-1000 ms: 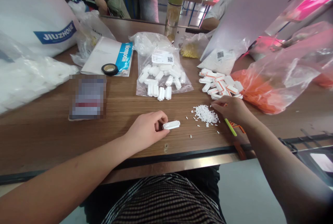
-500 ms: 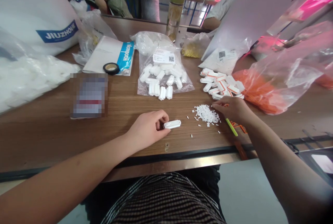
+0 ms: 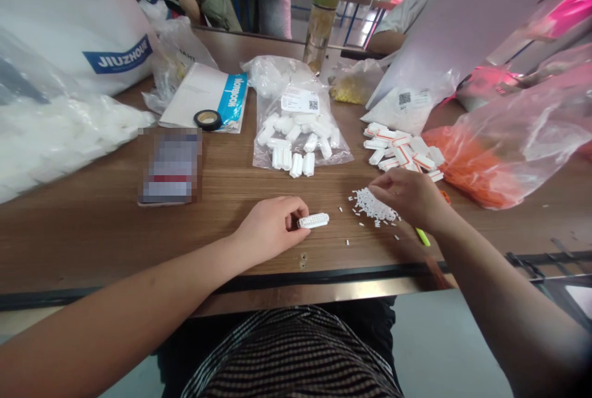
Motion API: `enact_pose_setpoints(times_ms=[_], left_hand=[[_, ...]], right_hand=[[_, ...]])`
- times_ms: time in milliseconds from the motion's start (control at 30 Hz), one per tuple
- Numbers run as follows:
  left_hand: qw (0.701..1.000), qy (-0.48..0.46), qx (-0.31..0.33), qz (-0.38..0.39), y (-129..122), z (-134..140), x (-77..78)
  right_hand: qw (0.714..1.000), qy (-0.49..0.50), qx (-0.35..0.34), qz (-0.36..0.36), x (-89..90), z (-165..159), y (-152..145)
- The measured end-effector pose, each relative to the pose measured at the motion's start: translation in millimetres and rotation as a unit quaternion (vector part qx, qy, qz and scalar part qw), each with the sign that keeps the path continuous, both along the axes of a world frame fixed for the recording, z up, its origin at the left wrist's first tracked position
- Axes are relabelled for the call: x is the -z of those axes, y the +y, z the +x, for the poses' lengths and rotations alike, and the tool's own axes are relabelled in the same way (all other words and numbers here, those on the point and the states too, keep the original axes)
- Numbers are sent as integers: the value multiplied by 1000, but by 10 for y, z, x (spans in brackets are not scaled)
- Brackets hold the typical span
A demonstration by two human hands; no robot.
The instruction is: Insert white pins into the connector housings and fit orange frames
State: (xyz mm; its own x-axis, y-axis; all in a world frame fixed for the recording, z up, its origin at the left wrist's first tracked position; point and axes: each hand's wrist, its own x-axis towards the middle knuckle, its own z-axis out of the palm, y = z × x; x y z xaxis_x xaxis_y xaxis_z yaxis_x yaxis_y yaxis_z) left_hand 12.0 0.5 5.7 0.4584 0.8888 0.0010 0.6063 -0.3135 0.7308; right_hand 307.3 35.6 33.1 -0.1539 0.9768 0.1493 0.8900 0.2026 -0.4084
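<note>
My left hand (image 3: 272, 225) rests on the table, closed with thumb and fingers around one end of a white connector housing (image 3: 314, 220). Rows of small holes show on the housing's upper face. My right hand (image 3: 402, 194) is over the right side of a pile of tiny white pins (image 3: 370, 202), its thumb and forefinger drawn together. Whatever may be between those fingertips is too small to make out. A yellow-green tool handle (image 3: 422, 237) lies partly hidden beneath my right wrist. A few loose pins lie between the housing and the pile.
Behind the pile are white housings with orange strips (image 3: 400, 150) and a bag of orange parts (image 3: 485, 169). A bag of white housings (image 3: 300, 129) lies mid-table. A notebook (image 3: 198, 99), black tape roll (image 3: 208, 120), blurred flat object (image 3: 170, 166) and bottle (image 3: 320, 31) stand around.
My right hand has moved left, from the pile's right edge to over it. The left hand keeps its hold on the housing. The whole view has shifted slightly.
</note>
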Motion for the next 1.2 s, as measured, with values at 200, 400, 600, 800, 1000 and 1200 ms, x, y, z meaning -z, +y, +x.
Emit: enact_pose_setpoints(times_ms=[200, 400, 600, 800, 1000, 1200], left_hand=[[1000, -15, 6, 10, -9, -9, 12], [1000, -14, 11, 18, -6, -8, 4], [1000, -17, 9, 21, -4, -4, 6], [1000, -21, 2, 19, -8, -2, 5], [999, -25, 4, 27, -2, -12, 41], [1000, -14, 2, 14, -4, -9, 32]], right_hand=[[971, 28, -238, -4, -81, -807, -313], [970, -3, -242, -5, 12, -901, -280], [962, -18, -269, 32, -19, -892, -329], [961, -8, -265, 81, -33, -864, -385], [961, -8, -265, 84, 6, -897, -411], [981, 74, -162, 81, -14, -421, -301]])
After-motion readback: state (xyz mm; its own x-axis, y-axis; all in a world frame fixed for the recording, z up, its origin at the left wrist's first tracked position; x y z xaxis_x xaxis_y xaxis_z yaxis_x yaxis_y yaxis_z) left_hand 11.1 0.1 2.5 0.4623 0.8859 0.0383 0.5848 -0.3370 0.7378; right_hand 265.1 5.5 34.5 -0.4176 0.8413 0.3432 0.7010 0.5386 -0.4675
